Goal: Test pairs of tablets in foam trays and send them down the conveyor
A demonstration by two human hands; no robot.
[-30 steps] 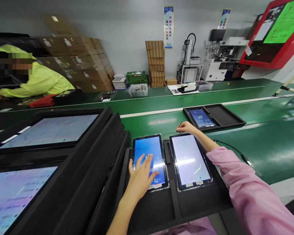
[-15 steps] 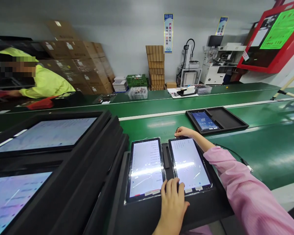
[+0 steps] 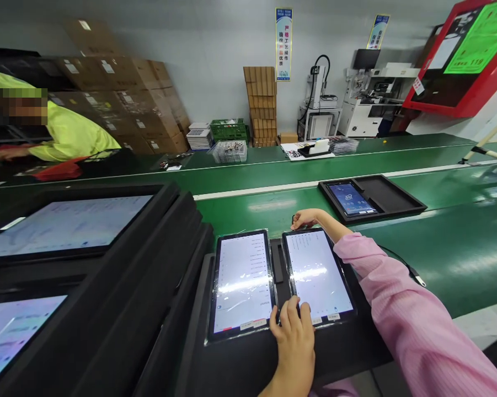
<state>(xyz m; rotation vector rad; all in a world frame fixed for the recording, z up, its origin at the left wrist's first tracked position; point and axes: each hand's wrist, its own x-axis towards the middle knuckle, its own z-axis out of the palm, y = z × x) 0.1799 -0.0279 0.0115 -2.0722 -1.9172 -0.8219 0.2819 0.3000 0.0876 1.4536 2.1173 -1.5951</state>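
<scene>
Two lit tablets lie side by side in a black foam tray (image 3: 248,361) in front of me: a left tablet (image 3: 242,281) and a right tablet (image 3: 316,273), both showing white screens. My left hand (image 3: 294,331) rests at the near edge of the right tablet, fingers curled together with the tips on its lower left corner. My right hand (image 3: 306,219), in a pink sleeve, is closed at the far top edge of the right tablet, pinching something small that I cannot make out, next to a thin black cable (image 3: 401,259).
Stacked black trays with large lit screens (image 3: 66,226) fill the left. Another black tray (image 3: 397,196) holding a small tablet (image 3: 351,199) sits on the green conveyor (image 3: 438,237). A person in a yellow-green jacket (image 3: 66,135) works at far left. Boxes and machines line the back wall.
My left hand left the left tablet's screen and moved right to the right tablet's near corner. The left tablet's screen turned from blue to white. My right hand stayed at the far edge.
</scene>
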